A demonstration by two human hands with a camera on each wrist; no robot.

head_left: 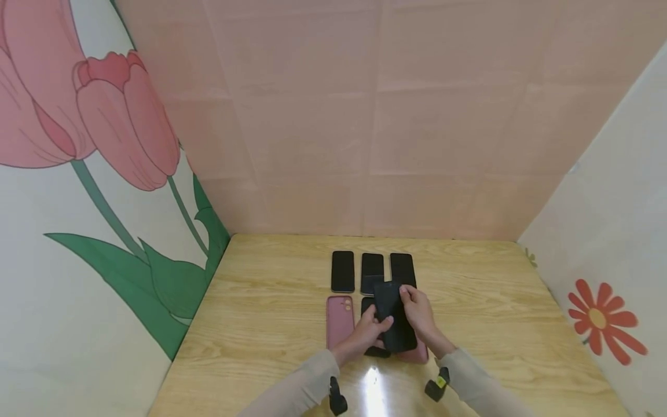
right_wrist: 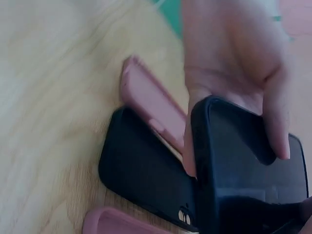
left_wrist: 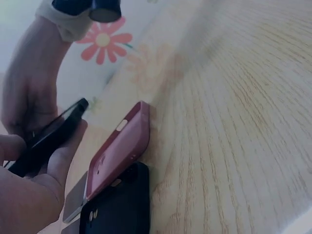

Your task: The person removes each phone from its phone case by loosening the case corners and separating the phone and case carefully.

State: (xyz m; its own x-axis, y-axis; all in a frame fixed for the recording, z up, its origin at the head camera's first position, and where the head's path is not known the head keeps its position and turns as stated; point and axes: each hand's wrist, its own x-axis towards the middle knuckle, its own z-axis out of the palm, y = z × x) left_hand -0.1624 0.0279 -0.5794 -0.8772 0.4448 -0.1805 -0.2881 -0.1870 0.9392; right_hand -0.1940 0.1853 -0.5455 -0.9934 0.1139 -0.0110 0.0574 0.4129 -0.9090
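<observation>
Both hands hold a black phone (head_left: pixel 398 327) in a black case, tilted above the front row of phone cases. My left hand (head_left: pixel 365 333) grips its left edge, thumb over the dark screen and fingers behind, as the right wrist view shows. On the upper right edge, my right hand (head_left: pixel 421 313) pinches the phone. Below lie a black case (left_wrist: pixel 122 204), partly covered in the head view, and a pink case (head_left: pixel 419 354) under the phone's lower end. Another pink case (head_left: pixel 339 318) lies beside my left hand.
Behind the cases, three dark phones lie in a row: a left one (head_left: pixel 343 271), a middle one (head_left: pixel 372 267) and a right one (head_left: pixel 403 269). The wooden table (head_left: pixel 260 324) meets a pink backdrop (head_left: pixel 312 145) and flowered side panels.
</observation>
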